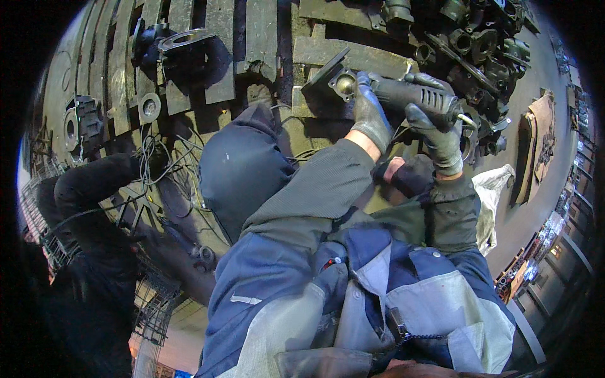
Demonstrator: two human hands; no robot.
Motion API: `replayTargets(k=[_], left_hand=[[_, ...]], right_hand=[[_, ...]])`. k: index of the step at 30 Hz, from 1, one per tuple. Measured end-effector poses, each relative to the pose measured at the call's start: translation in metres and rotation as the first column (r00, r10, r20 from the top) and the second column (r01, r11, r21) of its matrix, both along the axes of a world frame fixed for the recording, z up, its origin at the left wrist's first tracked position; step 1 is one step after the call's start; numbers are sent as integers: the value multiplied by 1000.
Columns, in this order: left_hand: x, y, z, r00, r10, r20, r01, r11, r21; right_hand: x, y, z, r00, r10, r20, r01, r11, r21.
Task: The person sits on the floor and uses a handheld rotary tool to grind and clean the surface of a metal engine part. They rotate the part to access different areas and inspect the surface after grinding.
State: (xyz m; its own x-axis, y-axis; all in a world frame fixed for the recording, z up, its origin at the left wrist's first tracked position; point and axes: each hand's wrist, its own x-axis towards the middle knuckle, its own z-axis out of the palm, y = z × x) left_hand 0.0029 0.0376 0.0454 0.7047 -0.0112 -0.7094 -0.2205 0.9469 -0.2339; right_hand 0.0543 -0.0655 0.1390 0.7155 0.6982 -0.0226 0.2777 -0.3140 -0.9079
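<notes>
Both my hands are in grey work gloves around a dark grey corded power grinder (pixel 403 94) with a vented body, held level above the pallet. My left hand (pixel 372 113) is closed around its front end. My right hand (pixel 438 129) grips the rear of the body, its fingers wrapped over the top. Right at the left hand's fingertips lies a dark metal casting (pixel 345 84) with a round port and a flat plate beside it. The tool's working tip is hidden behind the left hand.
Wooden pallets (pixel 220 53) lie ahead. Dark castings (pixel 485 47) are heaped at the far right; a flanged casting (pixel 186 41) and a metal ring (pixel 150 108) sit left. Loose cables (pixel 179 157) run left of my knee. A person in dark clothing (pixel 88 252) is at the left.
</notes>
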Motion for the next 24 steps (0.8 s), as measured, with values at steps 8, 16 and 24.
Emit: replayTargets(k=[8, 16, 24], left_hand=[[11, -7, -20, 999, 50, -1, -50, 999, 17], [5, -2, -12, 1000, 25, 3, -25, 1000, -12], [8, -4, -19, 998, 51, -26, -51, 999, 7]], right_hand=[[10, 0, 7, 976, 1, 218, 12, 998, -58], [3, 3, 1, 992, -50, -112, 53, 998, 22], [1, 4, 6, 999, -34, -35, 36, 998, 49]])
